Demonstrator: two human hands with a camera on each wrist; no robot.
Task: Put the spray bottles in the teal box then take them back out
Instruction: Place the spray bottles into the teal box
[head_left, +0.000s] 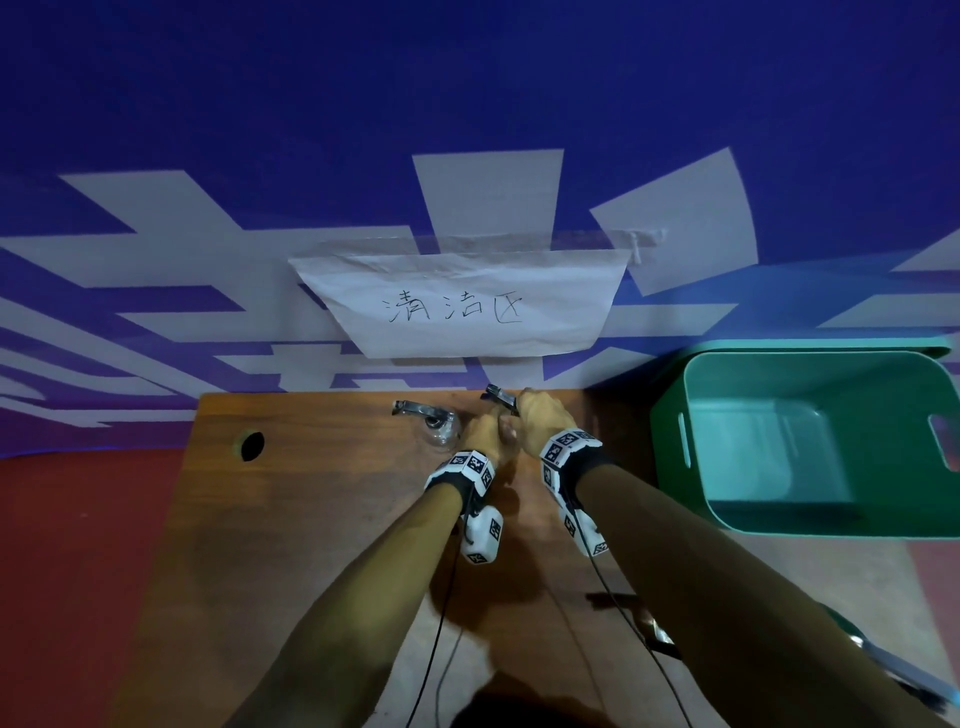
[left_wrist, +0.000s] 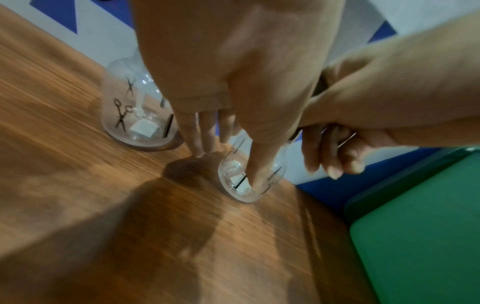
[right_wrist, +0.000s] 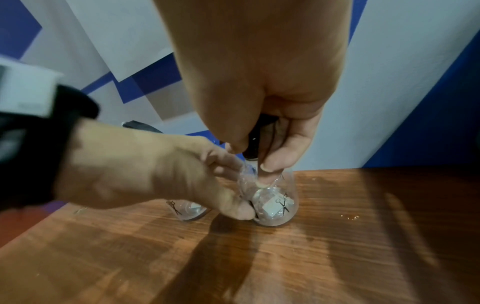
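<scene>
Two clear spray bottles printed with small scissors were seen standing upright at the far edge of the wooden bench (head_left: 322, 519), close together but apart. The right bottle (right_wrist: 275, 205) was held by both hands: the right hand (head_left: 540, 415) was curled round its dark neck and trigger head from above, and the left hand (head_left: 483, 434) was wrapped about its clear body, thumb on the near side and fingers (left_wrist: 205, 131) behind. The left bottle (head_left: 434, 423) stood untouched just left of the hands, its trigger pointed left. The teal box (head_left: 810, 441) was seen right of the bench, near its far right corner, open-topped, with nothing visible inside. A paper sign (head_left: 462, 301) with handwritten characters was taped to the blue and white wall behind the bench. Marker-covered bands were worn on both wrists, with cables trailing toward the near edge.
</scene>
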